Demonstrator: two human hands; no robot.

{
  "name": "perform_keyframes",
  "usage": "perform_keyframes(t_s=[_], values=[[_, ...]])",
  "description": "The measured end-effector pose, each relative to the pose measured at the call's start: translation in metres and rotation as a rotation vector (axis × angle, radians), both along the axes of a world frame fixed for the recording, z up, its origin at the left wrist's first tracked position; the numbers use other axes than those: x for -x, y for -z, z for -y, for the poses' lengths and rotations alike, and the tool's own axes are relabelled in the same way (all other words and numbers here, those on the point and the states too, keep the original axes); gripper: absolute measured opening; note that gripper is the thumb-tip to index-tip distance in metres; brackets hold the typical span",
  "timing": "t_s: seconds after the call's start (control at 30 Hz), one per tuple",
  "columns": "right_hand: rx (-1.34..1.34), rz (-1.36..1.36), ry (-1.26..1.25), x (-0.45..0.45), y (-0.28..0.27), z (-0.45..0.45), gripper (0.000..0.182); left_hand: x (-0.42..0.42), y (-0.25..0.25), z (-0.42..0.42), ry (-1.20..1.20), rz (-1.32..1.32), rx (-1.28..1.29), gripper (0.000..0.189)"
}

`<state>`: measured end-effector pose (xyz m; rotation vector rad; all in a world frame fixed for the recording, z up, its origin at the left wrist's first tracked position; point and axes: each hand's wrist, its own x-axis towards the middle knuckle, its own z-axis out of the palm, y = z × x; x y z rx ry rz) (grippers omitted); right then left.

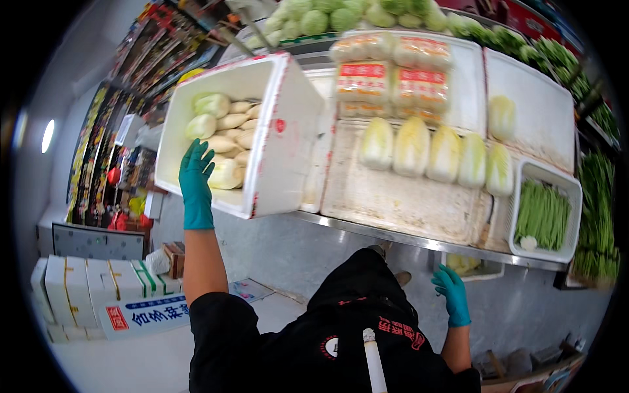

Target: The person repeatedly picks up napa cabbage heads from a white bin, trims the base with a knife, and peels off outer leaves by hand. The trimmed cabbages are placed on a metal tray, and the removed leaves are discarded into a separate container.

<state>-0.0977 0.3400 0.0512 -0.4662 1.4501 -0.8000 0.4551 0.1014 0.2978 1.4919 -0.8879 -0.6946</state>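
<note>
My left hand (197, 182), in a teal glove, reaches over the near side of a white foam box (285, 142), fingers apart beside the vegetables. In the box lie pale napa cabbages (201, 126) and several cream-coloured root vegetables (231, 121); whether the fingertips touch any is unclear. My right hand (452, 294), also teal-gloved, hangs low at the right with nothing in it and its fingers apart. Several napa cabbages (412, 147) stand in a row on the display counter, below packaged white goods (420, 88). A cigarette (374, 361) juts in from the bottom edge.
A white basket of green beans (544, 216) stands at the counter's right end, by leafy greens (597, 216). Round cabbages (314, 22) lie at the back. The counter's metal edge (393, 239) runs before me. White foam boxes (88, 285) are stacked at the left, near packed shelves (98, 162).
</note>
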Motion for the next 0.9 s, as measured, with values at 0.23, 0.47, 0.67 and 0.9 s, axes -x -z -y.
perform_keyframes(t_s=[0.23, 0.47, 0.67, 0.9], values=[[-0.092, -0.117, 0.028, -0.04, -0.011, 0.015, 0.037, -0.203, 0.032, 0.027, -0.334, 0.18, -0.196, 0.048], [-0.153, -0.108, 0.027, -0.146, -0.017, 0.087, 0.039, -0.26, 0.067, 0.132, -0.332, -0.421, -0.367, 0.089], [-0.025, -0.116, -0.199, -0.225, -0.047, 0.136, 0.046, -0.243, 0.092, 0.237, -0.294, 1.111, -0.263, 0.084], [-0.152, -0.154, -0.038, -0.244, -0.035, 0.122, 0.042, -0.218, 0.164, 0.307, 0.5, 2.296, -0.532, 0.052]])
